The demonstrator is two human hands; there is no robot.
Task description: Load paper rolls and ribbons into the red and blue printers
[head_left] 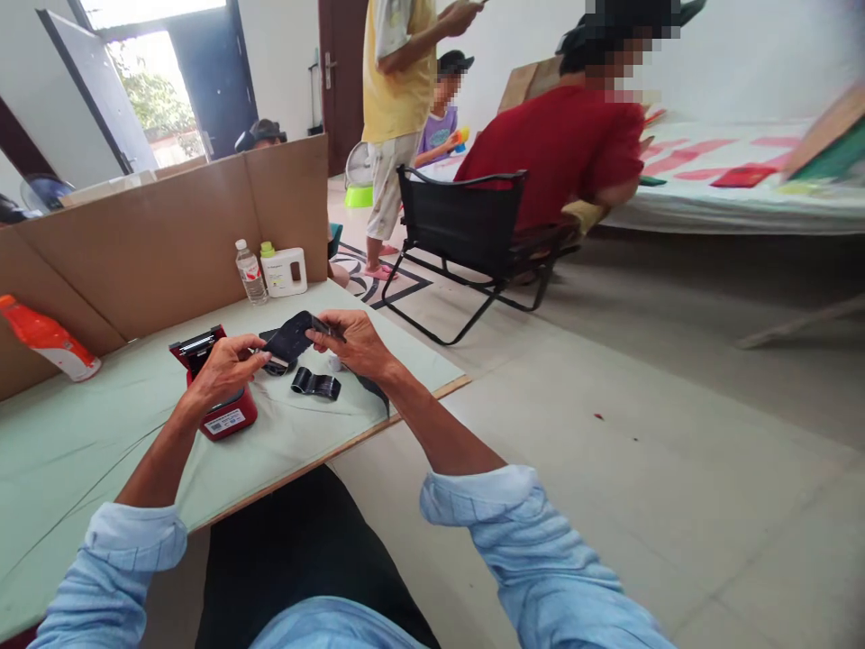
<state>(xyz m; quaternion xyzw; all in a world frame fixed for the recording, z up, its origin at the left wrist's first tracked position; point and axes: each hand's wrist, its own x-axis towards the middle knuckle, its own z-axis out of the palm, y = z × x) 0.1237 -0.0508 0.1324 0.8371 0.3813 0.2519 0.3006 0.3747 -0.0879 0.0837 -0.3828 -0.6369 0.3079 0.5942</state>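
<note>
A dark strip of printer ribbon (292,337) is stretched between my two hands above the table. My left hand (228,365) pinches its near left end, and my right hand (358,342) grips the far right end between thumb and fingers. Beneath my left wrist stands a small red label printer (233,416) with its lid raised, partly hidden by that hand. Just below the held strip, another black ribbon on two rolls (316,384) lies on the table. A small white round piece (334,362) sits under my right hand, partly covered.
A cardboard screen (168,230) borders the table (81,451) at the back. Before it stand a water bottle (251,272) and a white jug (285,272); an orange bottle (50,338) leans at left. Beyond the right edge, a person in red sits on a black folding chair (466,225).
</note>
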